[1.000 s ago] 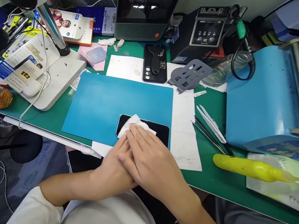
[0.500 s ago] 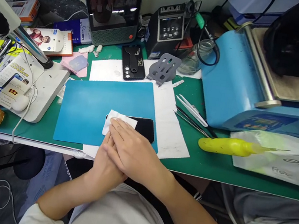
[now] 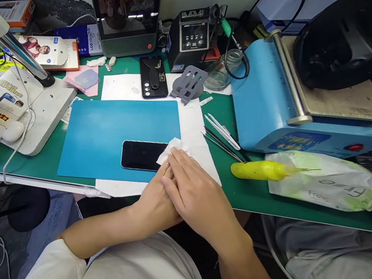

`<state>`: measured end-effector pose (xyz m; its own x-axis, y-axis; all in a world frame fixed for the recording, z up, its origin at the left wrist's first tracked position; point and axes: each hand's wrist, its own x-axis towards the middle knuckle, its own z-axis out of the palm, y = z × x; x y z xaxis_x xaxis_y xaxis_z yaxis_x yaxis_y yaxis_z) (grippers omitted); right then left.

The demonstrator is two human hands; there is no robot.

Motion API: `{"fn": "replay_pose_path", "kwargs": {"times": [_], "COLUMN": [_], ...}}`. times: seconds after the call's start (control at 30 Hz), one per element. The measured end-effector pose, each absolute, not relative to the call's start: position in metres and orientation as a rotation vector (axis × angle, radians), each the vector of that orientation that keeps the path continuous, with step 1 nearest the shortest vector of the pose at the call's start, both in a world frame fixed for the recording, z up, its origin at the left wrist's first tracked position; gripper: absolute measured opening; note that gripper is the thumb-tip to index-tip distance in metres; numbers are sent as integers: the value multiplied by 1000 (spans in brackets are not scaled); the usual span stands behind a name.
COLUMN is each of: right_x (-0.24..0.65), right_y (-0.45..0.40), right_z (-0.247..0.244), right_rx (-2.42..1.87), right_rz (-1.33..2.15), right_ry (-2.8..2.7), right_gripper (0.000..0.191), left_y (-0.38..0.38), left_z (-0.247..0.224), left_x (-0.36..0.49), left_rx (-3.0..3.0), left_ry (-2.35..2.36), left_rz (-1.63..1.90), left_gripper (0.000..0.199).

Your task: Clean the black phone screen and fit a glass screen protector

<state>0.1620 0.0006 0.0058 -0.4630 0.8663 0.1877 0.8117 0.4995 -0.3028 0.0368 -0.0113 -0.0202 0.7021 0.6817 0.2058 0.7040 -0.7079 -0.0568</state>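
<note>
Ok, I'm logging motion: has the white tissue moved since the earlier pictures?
Yes: against the blue mat, the white tissue has shifted right, from the left end of the smartphone toward its right end.

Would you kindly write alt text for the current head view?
The right hand lies over the left hand, both at a white tissue covering the right end of a black-screened phone on a blue mat. Tweezers and a yellow bottle lie to the right.
</note>
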Motion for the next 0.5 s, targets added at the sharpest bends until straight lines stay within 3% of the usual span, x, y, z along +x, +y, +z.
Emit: {"fn": "replay_pose_path", "kwargs": {"times": [0.17,0.5], "right_x": [129,67], "right_y": [-5,11], "right_z": [8,21], "right_rx": [-1363,-1128], "right_rz": [274,330], "right_ry": [-2452,-2603], "right_gripper": [59,66], "left_y": [-22,-40], "left_z": [-27,-18], "left_x": [3,-48], "left_rx": [-2780,-2562], "left_ry": [-1272,-1539], "left_rz": [-432,-336], "left_gripper": [53,64]}}
